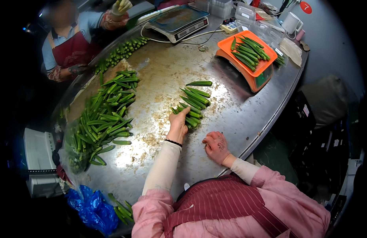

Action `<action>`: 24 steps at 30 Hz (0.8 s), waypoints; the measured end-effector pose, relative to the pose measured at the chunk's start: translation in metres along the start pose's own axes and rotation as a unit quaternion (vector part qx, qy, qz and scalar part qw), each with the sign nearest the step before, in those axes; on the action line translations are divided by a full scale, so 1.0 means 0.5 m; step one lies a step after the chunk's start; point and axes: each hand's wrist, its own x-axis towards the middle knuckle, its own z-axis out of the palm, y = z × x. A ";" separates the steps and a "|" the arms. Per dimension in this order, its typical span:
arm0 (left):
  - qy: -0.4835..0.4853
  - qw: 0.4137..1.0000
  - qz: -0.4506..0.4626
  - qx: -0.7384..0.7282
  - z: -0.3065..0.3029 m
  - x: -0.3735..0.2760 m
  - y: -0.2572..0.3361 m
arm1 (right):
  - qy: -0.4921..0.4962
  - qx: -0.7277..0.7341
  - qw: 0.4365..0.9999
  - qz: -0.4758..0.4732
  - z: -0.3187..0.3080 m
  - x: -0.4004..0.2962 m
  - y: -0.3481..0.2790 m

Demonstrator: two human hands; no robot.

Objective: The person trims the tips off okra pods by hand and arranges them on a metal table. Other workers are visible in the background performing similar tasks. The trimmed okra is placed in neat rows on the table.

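Note:
On the metal table (147,116), a row of okra pods (196,96) lies side by side. My left hand (179,120) rests over the nearer end of this row, thumb on the pods; how firmly it grips them is hard to tell. Near the table's front edge, my right hand (216,145) lies with its fingers curled; its palm side is hidden. A large heap of okra (104,116) spreads at the left, partly in a clear plastic bag (71,148). More pods (250,52) lie in the orange tray (226,44) on an orange scale (253,84).
A second scale (183,23), with a cable beside it, stands at the back. Stacked okra (122,55) lines the far edge near another person (71,44). Clear plastic boxes (220,9), a power strip (230,27) and a white kettle (291,23) are farther back. A blue plastic bag (95,209) is at lower left.

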 end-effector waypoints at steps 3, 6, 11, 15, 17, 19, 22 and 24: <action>-0.010 0.996 0.063 -0.058 0.015 0.007 -0.016 | 0.003 -0.002 1.000 -0.004 0.001 0.000 0.000; 0.033 0.988 0.153 -0.009 0.014 0.001 -0.030 | -0.002 -0.002 1.000 -0.001 0.001 0.001 0.000; 0.014 0.981 0.191 0.019 -0.008 -0.028 -0.029 | -0.005 -0.001 1.000 -0.002 0.000 0.003 -0.001; 0.024 0.985 0.165 0.050 -0.035 -0.056 -0.034 | -0.001 0.001 1.000 -0.006 -0.001 0.003 -0.003; 0.034 0.983 0.170 0.061 -0.054 -0.064 -0.039 | 0.002 0.004 1.000 -0.007 0.000 0.003 -0.003; 0.045 0.982 0.174 0.061 -0.075 -0.071 -0.047 | 0.006 0.007 1.000 -0.011 0.001 0.005 -0.002; 0.102 0.979 0.161 0.070 -0.111 -0.085 -0.059 | 0.000 0.016 1.000 -0.005 0.003 0.003 0.000; 0.075 0.984 0.160 0.036 -0.136 -0.103 -0.063 | 0.009 0.026 1.000 -0.003 0.005 -0.002 0.001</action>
